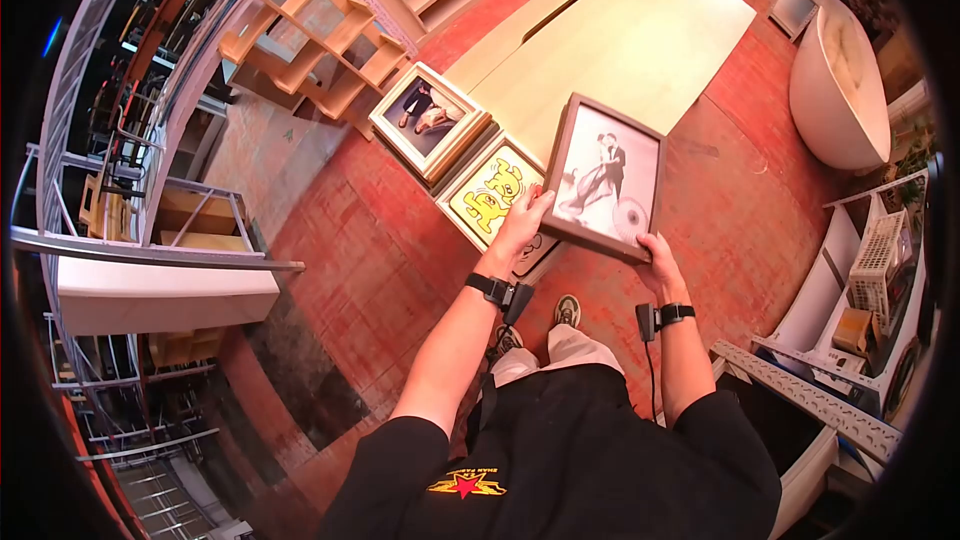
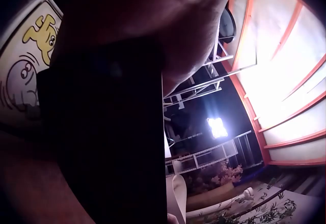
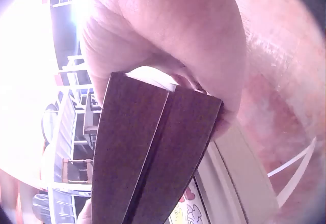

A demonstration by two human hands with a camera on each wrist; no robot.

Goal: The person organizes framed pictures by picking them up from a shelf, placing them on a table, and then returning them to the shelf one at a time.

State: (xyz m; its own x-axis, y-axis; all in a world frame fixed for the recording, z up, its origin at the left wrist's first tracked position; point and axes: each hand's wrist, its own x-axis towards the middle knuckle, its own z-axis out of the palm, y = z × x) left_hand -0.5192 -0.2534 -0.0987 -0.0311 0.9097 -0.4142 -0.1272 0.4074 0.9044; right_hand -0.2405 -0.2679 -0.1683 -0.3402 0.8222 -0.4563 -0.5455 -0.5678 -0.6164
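A dark brown picture frame [image 1: 607, 175] with a black-and-white photo of a couple is held tilted in front of the body. My left hand [image 1: 524, 224] grips its left side, thumb over the front edge. At the lower right corner my right hand [image 1: 660, 267] holds the frame. The right wrist view shows that hand [image 3: 188, 35] clasping the frame's thick brown side [image 3: 133, 137] across its width. In the left wrist view, the frame's dark shape [image 2: 112, 142] covers the middle. Just beyond the left hand lies a yellow cartoon picture [image 1: 490, 202], partly overlapped by the held frame.
A light-framed photo [image 1: 428, 120] lies atop other frames, beside a long pale wooden cabinet [image 1: 640, 35]. Wooden shelves [image 1: 330, 60] and metal racks [image 1: 165, 190] stand left. A white bathtub [image 1: 825, 100] is at the right, with a shelf holding a white basket [image 1: 880, 260] nearer.
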